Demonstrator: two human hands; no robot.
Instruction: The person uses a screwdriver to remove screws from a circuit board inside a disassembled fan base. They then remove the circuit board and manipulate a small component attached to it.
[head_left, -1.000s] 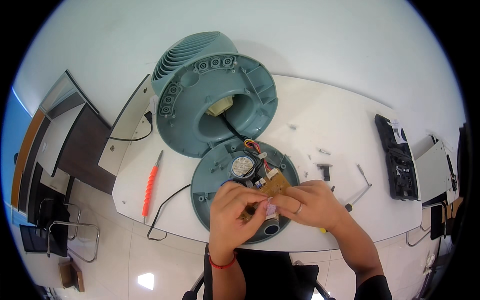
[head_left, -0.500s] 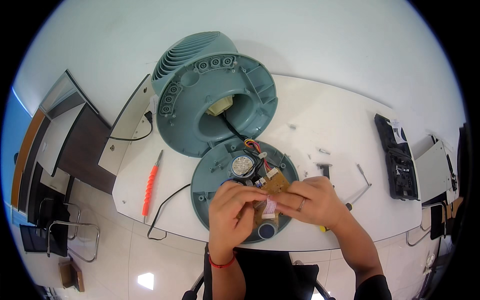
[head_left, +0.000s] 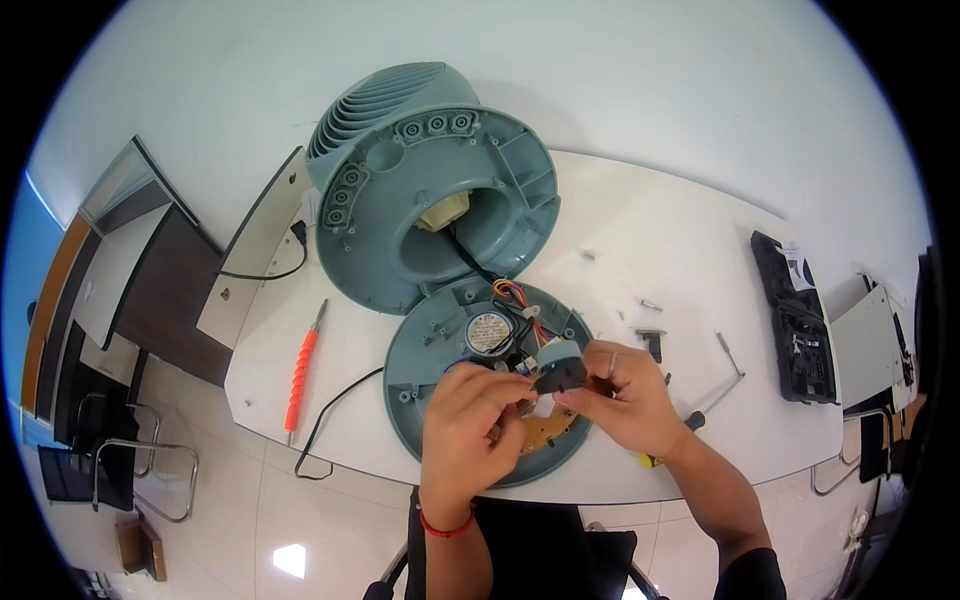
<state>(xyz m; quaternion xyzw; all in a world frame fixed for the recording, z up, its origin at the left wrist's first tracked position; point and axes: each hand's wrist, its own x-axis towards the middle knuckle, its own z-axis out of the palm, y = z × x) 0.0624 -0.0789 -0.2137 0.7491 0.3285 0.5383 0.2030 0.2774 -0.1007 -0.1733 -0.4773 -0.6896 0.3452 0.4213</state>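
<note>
My left hand (head_left: 470,425) is closed at the left side of the brown circuit board (head_left: 540,432), fingertips at a small dark, round-topped part (head_left: 557,366) with a grey-green top. My right hand (head_left: 630,405) pinches that part from the right, over the board. Beneath lies the round teal fan base (head_left: 410,350) with a silver-labelled motor (head_left: 488,333) and colored wires (head_left: 508,290). Behind it, the fan's upper housing (head_left: 360,260) rests tilted with its underside facing me, black cables running from its central opening to the base. What exactly my left fingertips grip is partly hidden.
An orange-handled screwdriver (head_left: 302,380) and black power cord (head_left: 330,420) lie left on the white table (head_left: 270,420). At right are a yellow-black screwdriver (head_left: 690,425), small loose parts (head_left: 650,342) and an open black tool case (head_left: 795,330). Chairs (head_left: 110,480) stand beside it.
The dark round part has risen from the lower board into view between my fingers, with the board tilted differently. My right hand has shifted slightly upward and turned.
</note>
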